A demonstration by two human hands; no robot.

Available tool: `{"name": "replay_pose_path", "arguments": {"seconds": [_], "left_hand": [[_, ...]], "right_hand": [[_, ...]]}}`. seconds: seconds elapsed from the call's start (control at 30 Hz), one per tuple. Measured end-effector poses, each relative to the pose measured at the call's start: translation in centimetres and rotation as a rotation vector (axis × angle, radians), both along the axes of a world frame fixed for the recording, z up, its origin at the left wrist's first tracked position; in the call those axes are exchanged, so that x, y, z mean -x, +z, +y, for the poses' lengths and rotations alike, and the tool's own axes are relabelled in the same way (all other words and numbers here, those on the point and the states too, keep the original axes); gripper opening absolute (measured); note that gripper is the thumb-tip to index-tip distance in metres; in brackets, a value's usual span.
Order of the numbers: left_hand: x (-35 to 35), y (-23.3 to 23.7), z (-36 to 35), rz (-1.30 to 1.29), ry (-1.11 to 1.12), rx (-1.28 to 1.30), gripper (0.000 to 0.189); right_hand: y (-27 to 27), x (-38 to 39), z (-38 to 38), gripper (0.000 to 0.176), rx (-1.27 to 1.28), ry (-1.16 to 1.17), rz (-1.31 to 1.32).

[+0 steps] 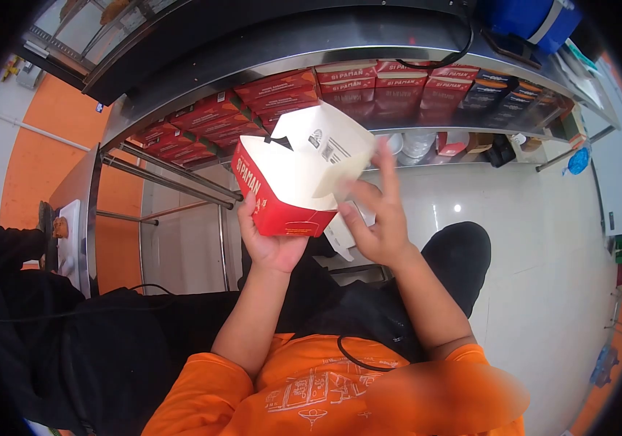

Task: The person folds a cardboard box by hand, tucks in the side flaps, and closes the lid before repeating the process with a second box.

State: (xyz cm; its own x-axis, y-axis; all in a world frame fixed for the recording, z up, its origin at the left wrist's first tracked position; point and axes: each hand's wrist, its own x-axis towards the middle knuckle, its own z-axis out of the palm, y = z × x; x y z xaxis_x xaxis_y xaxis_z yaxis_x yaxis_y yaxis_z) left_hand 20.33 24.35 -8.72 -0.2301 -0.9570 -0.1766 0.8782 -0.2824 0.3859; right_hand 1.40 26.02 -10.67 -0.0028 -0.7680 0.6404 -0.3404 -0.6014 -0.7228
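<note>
A red paper food box (290, 218) marked "SI PAMAN" is held up in front of my body, its white inside showing. My left hand (278, 251) is closed round its lower left side, thumb on the printed wall and palm underneath. The box's white lid flap (331, 138), with black print, stands raised at the back and leans right. At the right side, my right hand (377, 225) has its fingers apart and slightly blurred, thumb beside the box edge and fingertips near the flap. A white flap (338, 236) hangs below the box.
Behind the box, a steel shelf holds rows of stacked red boxes (347, 91) and dark boxes (481, 98). A steel counter edge (289, 54) runs above them. A blue container (529, 22) sits at the upper right. Steel table legs (222, 243) stand at the left.
</note>
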Motion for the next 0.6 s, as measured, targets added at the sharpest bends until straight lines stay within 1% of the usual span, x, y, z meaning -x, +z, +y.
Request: {"name": "replay_pose_path", "arguments": {"seconds": [0.1, 0.2, 0.3, 0.4, 0.5, 0.6], "left_hand": [[-0.4, 0.0, 0.1, -0.070, -0.043, 0.042, 0.071], [-0.2, 0.7, 0.0, -0.108, -0.024, 0.017, 0.072], [-0.3, 0.9, -0.5, -0.127, -0.029, -0.045, 0.072], [-0.4, 0.9, -0.6, -0.179, -0.025, -0.044, 0.072], [0.5, 0.7, -0.3, -0.339, 0.034, -0.017, 0.072], [0.1, 0.5, -0.4, -0.249, -0.004, -0.011, 0.071]], "right_hand": [[1.1, -0.9, -0.1, 0.061, -0.175, -0.050, -0.461], [0.8, 0.9, 0.1, 0.053, -0.441, 0.072, -0.280], [-0.4, 1.6, -0.2, 0.039, -0.418, 0.315, -0.578], [0.0, 1.7, -0.2, 0.030, -0.247, 0.387, -0.443], [0.7, 1.7, 0.2, 0.027, -0.222, 0.251, -0.043], [0.2, 0.8, 0.1, 0.031, -0.267, 0.210, -0.214]]}}
